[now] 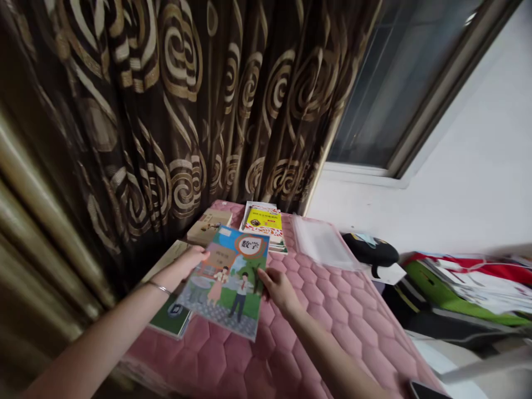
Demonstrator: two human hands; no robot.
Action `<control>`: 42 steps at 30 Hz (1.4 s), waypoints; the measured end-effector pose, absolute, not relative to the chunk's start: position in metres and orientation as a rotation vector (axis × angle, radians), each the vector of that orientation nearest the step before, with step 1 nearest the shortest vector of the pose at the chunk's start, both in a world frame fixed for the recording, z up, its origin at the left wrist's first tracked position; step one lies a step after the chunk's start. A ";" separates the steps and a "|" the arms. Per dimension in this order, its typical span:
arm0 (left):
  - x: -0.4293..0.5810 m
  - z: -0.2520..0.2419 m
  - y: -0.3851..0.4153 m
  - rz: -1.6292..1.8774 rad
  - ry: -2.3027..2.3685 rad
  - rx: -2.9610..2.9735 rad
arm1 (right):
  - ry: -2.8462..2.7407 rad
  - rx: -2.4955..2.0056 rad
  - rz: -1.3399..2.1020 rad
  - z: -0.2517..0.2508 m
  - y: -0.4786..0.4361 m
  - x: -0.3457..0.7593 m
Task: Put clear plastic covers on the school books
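A colourful textbook (226,280) with two cartoon children on its cover is held up between both hands, above the pink quilted surface (336,310). At its left edge, my left hand (189,263) grips it, with a thin bracelet on the wrist. My right hand (276,285) pinches the right edge. Beneath and to the left lie a green book (172,317) and a tan-covered book (166,260), partly hidden by my left arm. Behind the held book are a brown book (210,226) and a stack topped by a yellow and white book (265,218).
A clear plastic sleeve (324,241) lies at the back right. Beside it is a black case (369,249). Green and red bags with papers (469,282) stand further right. A dark phone-like object (426,389) sits at the bottom right edge. Patterned curtains (187,111) hang behind.
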State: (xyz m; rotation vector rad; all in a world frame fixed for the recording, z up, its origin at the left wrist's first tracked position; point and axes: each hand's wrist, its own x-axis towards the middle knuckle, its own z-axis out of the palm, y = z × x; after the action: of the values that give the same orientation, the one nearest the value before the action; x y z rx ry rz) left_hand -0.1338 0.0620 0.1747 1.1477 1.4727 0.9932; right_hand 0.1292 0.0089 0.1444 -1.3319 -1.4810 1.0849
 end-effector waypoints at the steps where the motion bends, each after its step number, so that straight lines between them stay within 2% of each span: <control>1: -0.150 0.183 0.064 0.991 1.506 1.153 | -1.472 -1.292 1.111 0.149 0.011 0.114; 6: -0.224 0.204 0.064 1.031 1.714 1.164 | -1.454 -1.143 1.290 0.158 0.019 0.035; 12: -0.270 0.163 0.047 0.968 1.966 1.105 | -1.508 -1.281 1.448 0.125 0.019 -0.027; 19: -0.286 0.121 0.050 0.865 2.165 1.224 | -1.509 -1.369 1.442 0.096 0.020 -0.047; 30: -0.285 0.122 0.055 0.540 2.401 1.628 | -1.504 -1.409 1.410 0.091 0.022 -0.045; 32: -0.284 0.121 0.055 0.465 2.428 1.649 | -1.558 -1.440 1.351 0.091 0.022 -0.043; 37: -0.283 0.115 0.058 0.307 2.453 1.652 | -1.765 -1.507 0.960 0.088 0.023 -0.036; 42: -0.281 0.108 0.061 0.248 2.430 1.666 | -1.836 -1.550 0.860 0.083 0.023 -0.035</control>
State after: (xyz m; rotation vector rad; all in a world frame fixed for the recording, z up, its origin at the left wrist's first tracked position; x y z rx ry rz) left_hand -0.2810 0.0611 0.1082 1.6661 2.4297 0.2484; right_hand -0.0350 0.0225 0.0832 -1.5500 -1.8364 0.8598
